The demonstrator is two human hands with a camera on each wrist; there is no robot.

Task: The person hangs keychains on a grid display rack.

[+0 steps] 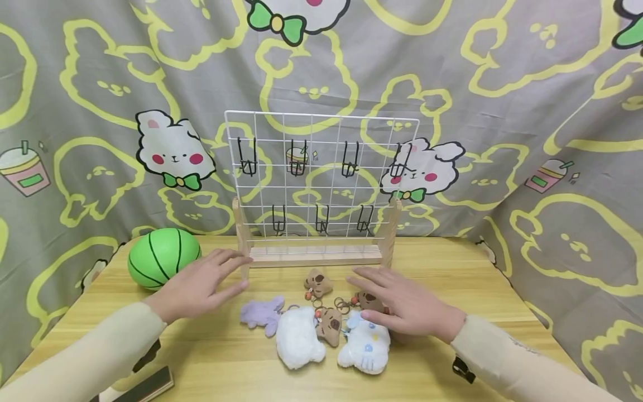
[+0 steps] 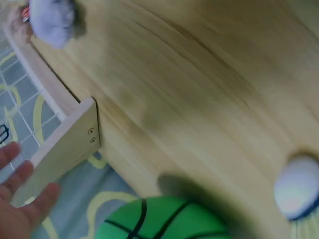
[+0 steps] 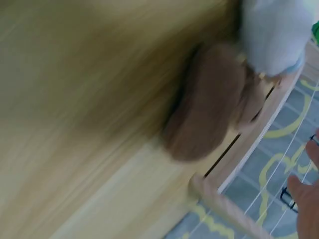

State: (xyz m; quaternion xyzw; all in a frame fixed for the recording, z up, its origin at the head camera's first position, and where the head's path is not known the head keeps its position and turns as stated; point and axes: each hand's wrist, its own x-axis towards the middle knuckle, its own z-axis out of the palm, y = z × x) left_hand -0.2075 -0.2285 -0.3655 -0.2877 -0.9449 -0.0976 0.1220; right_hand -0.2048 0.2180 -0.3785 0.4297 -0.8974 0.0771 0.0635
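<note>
My left hand (image 1: 201,285), fingers spread, hovers between a green ball (image 1: 163,257) and the plush keychains. My right hand (image 1: 409,304) hangs over the plush group's right side, partly covering a brown plush (image 1: 369,300). Neither hand holds anything. Around them lie a purple plush (image 1: 262,315), a white fluffy plush (image 1: 300,338), a white-and-blue plush (image 1: 369,346) and two more brown plushes with red beads, one in the middle (image 1: 329,325) and one farther back (image 1: 318,283). A blurred long brown plush (image 3: 209,104) shows in the right wrist view.
Behind the plushes stands a white wire grid rack (image 1: 311,187) on a wooden base (image 1: 316,255), with several black hooks (image 1: 350,162). A dark-covered book-like object (image 1: 145,387) lies front left. In the left wrist view, a white rounded object (image 2: 297,186) sits at the right edge.
</note>
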